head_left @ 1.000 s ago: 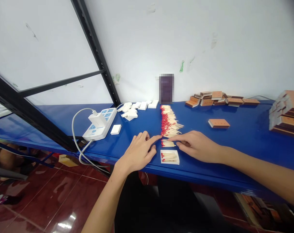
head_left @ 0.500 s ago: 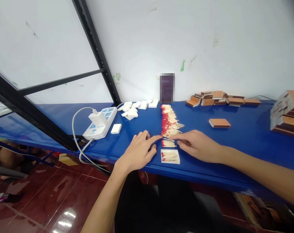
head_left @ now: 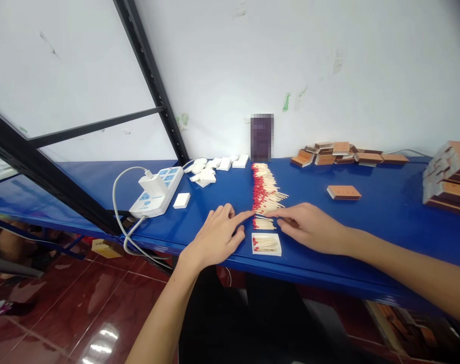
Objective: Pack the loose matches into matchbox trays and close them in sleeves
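A long row of red-headed matches [head_left: 265, 189] runs from the wall toward me on the blue tabletop. My left hand [head_left: 220, 235] rests on the left, its index fingertip at the red heads near the row's front end. From the right, my right hand [head_left: 309, 227] reaches in with its index finger stretched to the matches, the other fingers partly bent. Neither hand grasps anything. Just in front lies a small separate group of matches [head_left: 263, 223]. Nearest the table edge sits a white matchbox tray [head_left: 266, 252] with several matches in it.
On the left are a white power strip [head_left: 157, 194] with a plug and cable, a lone white tray [head_left: 181, 200] and a heap of white trays [head_left: 205, 174]. Orange matchbox sleeves [head_left: 343, 192] lie right, with more piled at the wall. A black rack post [head_left: 154, 76] rises left.
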The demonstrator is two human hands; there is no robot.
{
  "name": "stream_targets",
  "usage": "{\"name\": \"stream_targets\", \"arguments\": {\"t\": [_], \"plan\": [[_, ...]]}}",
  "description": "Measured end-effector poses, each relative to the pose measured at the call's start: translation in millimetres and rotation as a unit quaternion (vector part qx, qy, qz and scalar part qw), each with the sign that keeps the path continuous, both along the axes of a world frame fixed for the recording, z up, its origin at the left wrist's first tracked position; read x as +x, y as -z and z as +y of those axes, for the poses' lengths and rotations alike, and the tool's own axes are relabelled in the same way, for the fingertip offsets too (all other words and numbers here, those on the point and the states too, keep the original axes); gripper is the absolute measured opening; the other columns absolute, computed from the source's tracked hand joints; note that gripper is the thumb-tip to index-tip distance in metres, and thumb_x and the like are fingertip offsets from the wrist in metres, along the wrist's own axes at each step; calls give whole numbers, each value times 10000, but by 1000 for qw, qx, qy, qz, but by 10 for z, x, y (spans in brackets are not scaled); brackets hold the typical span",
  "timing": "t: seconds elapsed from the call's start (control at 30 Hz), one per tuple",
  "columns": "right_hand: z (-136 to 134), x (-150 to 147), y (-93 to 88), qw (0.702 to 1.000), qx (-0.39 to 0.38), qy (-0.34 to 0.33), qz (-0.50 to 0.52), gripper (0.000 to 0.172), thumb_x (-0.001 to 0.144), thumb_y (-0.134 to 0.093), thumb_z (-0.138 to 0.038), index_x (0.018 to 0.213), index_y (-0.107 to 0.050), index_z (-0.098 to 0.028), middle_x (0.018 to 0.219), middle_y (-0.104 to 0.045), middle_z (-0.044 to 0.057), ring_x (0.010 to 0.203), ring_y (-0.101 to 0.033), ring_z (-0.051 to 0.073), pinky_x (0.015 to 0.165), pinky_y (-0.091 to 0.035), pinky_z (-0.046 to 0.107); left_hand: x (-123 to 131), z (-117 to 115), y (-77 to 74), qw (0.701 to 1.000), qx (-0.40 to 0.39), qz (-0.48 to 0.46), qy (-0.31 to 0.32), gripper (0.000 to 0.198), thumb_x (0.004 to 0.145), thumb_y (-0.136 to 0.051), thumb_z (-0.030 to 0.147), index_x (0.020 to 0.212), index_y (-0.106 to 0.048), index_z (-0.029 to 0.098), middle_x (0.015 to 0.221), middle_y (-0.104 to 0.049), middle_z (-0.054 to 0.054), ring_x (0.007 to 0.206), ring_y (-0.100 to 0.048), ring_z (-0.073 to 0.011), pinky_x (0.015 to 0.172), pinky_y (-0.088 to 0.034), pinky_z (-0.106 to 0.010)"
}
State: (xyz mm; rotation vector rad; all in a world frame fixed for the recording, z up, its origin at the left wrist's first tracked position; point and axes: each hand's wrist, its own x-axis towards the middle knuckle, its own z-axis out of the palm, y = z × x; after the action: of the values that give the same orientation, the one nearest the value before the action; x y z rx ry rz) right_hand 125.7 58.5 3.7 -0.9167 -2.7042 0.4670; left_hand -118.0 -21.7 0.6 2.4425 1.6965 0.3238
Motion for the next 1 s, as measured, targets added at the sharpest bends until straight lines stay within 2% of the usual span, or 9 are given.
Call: {"name": "stream_targets", "arguments": {"t": [0.33,0.63,1.0], "plan": [[2,2,24,1000,13,4,2,431,957,-418,-255,1278,-698,-190,575,-624,-12,510,-518,152,562,-355,266,17,-10,-6,1000,9,1,4,434,1039,-336,304,1455,-455,342,1033,-486,-50,965,-483,-245,880,-412,-415],[18,14,43,1000,-5,-2,27,387,960,-445,-266,1217,-730,-214,590,-618,-21,524,-519,144,557,-354,257,3,-12,-18,999,5,-18,30,395,1039,-347,273,1400,-493,333,1041,-505,-44,966,-486,-233,875,-406,-396],[19,18,30,1000,-4,-11,26,392,951,-447,-249,1221,-728,-203,627,-650,-3,544,-543,147,574,-371,254,-7,1,-2,999,-5,-35,24,406,1043,-357,294,1425,-483,348,1073,-511,-45,1007,-492,-235,921,-411,-401]]}}
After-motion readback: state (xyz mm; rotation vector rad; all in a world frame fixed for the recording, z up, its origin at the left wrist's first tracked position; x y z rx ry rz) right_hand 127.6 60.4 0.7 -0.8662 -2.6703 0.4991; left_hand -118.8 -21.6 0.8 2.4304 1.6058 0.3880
